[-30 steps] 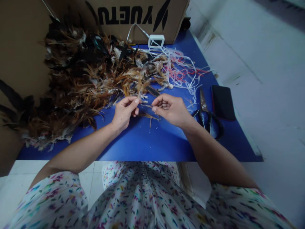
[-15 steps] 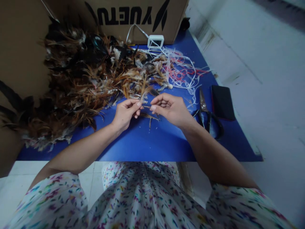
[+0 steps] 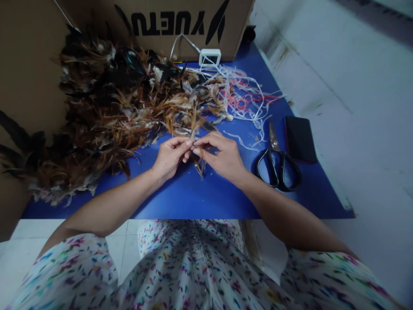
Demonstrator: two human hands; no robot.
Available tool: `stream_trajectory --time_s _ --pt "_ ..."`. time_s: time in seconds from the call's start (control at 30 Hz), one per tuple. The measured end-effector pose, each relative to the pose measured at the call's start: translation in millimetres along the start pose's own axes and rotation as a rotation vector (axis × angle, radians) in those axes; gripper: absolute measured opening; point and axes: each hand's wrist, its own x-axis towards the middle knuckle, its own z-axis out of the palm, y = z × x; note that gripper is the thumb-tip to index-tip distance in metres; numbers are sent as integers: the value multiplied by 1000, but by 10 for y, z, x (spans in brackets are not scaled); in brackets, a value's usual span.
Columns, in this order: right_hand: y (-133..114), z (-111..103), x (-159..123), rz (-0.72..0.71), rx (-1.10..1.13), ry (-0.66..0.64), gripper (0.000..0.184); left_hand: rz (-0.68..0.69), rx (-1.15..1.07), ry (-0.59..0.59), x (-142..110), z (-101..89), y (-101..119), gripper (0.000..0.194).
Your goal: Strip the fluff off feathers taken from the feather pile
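Observation:
My left hand (image 3: pixel 170 154) pinches a small bunch of brown feathers (image 3: pixel 194 122) by the stems, the tips fanning upward. My right hand (image 3: pixel 219 154) has its fingertips pressed against the left ones, pinching the same stems, with a few darker feathers (image 3: pixel 199 165) hanging below between the hands. Both hands hover just over the blue table (image 3: pixel 200 193). A big heap of brown and black feathers (image 3: pixel 106 112) lies to the left and behind the hands.
Black-handled scissors (image 3: pixel 278 163) lie right of my right hand, beside a black pouch (image 3: pixel 299 138). Tangled white and red strings (image 3: pixel 245 99) and a small white device (image 3: pixel 210 57) lie at the back. Cardboard boxes (image 3: pixel 180 21) stand behind and at left.
My right hand has moved left until its fingertips meet the left hand's, uncovering the scissors. The left hand has stayed in place with the feather bunch.

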Motion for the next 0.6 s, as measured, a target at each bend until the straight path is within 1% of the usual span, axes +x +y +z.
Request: stream_trajectory --time_s 0.03,0.1,0.2,0.33,0.4,0.6 --pt "1 1 -4 -21 -17 10 2 -3 10 -4 -5 2 -4 37" --pt "14 -9 -6 -42 -44 8 6 -12 16 -12 -15 8 -1 37" --pt "32 -45 7 -39 -69 0 10 -48 -4 -28 -27 19 27 36" --pt "25 -105 38 -42 -83 57 8 -117 -34 -41 -31 22 56 31" --pt "17 -127 49 -35 -77 65 8 -140 -47 -55 -30 18 57 31" --pt "18 -140 52 -8 -81 16 14 -171 -52 -99 -25 5 55 35"
